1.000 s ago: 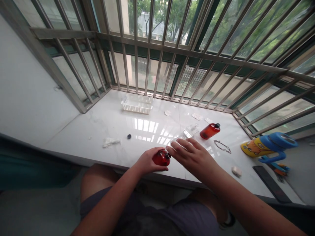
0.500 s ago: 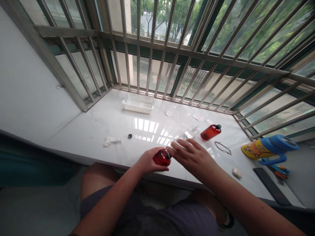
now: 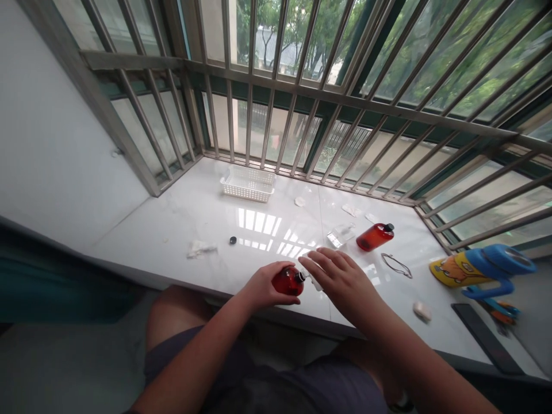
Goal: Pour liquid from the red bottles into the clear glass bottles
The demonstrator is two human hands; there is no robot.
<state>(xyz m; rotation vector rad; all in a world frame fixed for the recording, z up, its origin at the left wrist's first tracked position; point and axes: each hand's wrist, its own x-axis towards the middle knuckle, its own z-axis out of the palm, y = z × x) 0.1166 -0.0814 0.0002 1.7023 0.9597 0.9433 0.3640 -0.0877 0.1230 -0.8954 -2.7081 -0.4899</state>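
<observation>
Partly hidden red bottle [image 3: 286,282] clasped in left grip [image 3: 264,286]; hold of right grip [image 3: 341,277] unclear

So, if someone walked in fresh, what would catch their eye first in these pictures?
Probably the red bottle gripped in the left hand, just below centre, with the right hand close beside it. Next come the blue-and-yellow flask at the right end of the white counter and a second red bottle beyond the right hand. Behind everything, metal window bars cross the upper part of the view.
</observation>
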